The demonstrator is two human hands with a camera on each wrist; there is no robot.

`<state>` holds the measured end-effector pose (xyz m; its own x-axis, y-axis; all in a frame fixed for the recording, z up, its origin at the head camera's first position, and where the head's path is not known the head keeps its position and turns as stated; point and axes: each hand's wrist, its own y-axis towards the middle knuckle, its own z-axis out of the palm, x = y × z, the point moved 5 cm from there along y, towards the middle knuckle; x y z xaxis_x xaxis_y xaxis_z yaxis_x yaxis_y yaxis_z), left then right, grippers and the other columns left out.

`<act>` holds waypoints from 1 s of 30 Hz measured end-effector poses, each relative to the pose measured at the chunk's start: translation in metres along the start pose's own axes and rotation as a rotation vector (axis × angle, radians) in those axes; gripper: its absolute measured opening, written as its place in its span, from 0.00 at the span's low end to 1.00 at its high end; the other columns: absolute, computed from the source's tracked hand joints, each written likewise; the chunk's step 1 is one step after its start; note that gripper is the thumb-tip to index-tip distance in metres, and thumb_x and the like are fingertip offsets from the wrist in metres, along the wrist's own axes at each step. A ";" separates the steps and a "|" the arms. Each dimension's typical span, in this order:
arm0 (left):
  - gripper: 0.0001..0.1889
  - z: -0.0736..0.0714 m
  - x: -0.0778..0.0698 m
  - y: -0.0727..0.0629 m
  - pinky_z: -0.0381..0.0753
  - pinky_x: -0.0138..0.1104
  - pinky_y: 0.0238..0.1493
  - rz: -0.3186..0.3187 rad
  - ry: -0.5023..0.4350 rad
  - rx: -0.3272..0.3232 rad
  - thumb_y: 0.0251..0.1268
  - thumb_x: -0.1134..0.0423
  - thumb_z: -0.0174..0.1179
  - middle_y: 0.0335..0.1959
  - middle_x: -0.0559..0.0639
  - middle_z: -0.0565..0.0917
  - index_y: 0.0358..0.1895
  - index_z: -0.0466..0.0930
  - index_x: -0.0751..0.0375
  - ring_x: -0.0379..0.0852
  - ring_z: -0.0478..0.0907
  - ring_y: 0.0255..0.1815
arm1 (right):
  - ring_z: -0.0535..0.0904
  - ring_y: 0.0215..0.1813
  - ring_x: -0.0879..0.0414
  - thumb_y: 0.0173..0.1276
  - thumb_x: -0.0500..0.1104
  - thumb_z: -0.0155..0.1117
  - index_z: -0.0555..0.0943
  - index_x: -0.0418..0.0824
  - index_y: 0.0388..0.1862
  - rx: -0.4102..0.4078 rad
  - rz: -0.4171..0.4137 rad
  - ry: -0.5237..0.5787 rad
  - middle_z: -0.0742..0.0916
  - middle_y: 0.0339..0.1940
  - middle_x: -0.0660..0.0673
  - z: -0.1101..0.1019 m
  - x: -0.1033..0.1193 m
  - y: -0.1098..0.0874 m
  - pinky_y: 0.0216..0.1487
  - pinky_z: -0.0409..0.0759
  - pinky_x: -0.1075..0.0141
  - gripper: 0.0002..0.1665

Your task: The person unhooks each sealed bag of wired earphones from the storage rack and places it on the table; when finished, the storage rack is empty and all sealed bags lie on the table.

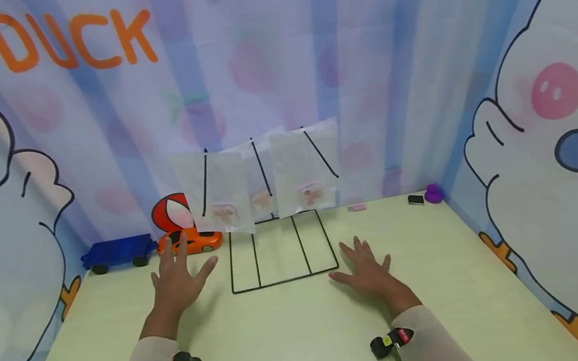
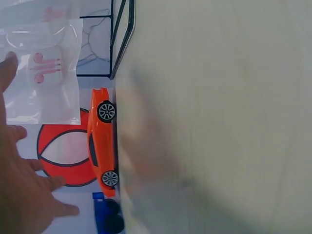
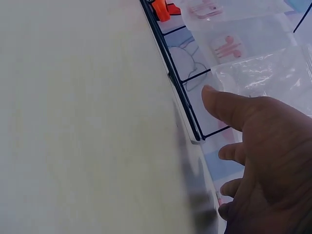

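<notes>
A black wire rack (image 1: 281, 281) stands at the back of the table, with long prongs rising from it. On the prongs hang three clear plastic bags: a left bag (image 1: 225, 180), a middle bag (image 1: 254, 179) partly covered by the others, and a right bag (image 1: 295, 164). Pink earphones (image 2: 46, 68) show inside the bags. My left hand (image 1: 173, 288), fingers spread, is left of the rack and in front of an orange toy car (image 1: 202, 241). Beside the rack's right front corner, my right hand (image 1: 367, 273) has its fingers spread too. Both hands hold nothing.
A blue toy wagon (image 1: 121, 252) stands left of the car. Toward the back right lie a small pink block (image 1: 357, 208), a small black item (image 1: 416, 200) and a purple toy (image 1: 433, 193). A printed curtain (image 1: 275, 83) closes off the table's back.
</notes>
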<state>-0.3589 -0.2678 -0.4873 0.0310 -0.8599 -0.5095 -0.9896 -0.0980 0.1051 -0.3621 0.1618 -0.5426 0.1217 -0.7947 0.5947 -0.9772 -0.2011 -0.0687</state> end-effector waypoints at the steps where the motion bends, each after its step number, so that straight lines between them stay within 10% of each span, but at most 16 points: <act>1: 0.56 0.001 0.000 0.004 0.41 0.82 0.80 0.006 -0.052 -0.010 0.77 0.27 0.55 0.92 0.68 0.35 0.92 0.38 0.52 0.79 0.39 0.90 | 0.36 0.94 0.31 0.77 0.68 0.63 0.57 0.46 0.92 0.000 0.001 -0.002 0.47 0.94 0.33 0.000 -0.001 0.002 0.80 0.26 0.17 0.54; 8: 0.48 0.005 0.008 0.018 0.49 0.75 0.84 0.044 -0.332 -0.078 0.81 0.42 0.62 0.93 0.64 0.39 0.92 0.46 0.51 0.74 0.41 0.92 | 0.35 0.94 0.32 0.80 0.65 0.63 0.60 0.49 0.91 0.009 -0.031 0.006 0.48 0.94 0.33 0.000 0.002 0.017 0.79 0.22 0.17 0.49; 30: 0.29 -0.036 -0.027 0.067 0.51 0.78 0.82 0.065 -0.481 -0.075 0.80 0.52 0.67 0.94 0.58 0.43 0.79 0.77 0.50 0.74 0.42 0.92 | 0.44 0.94 0.34 0.81 0.57 0.63 0.74 0.52 0.84 -0.076 -0.004 0.010 0.59 0.92 0.34 0.006 0.001 0.020 0.82 0.24 0.19 0.35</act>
<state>-0.4206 -0.2689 -0.4359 -0.1165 -0.5382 -0.8347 -0.9740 -0.1027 0.2022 -0.3805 0.1538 -0.5478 0.1243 -0.7880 0.6030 -0.9871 -0.1600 -0.0057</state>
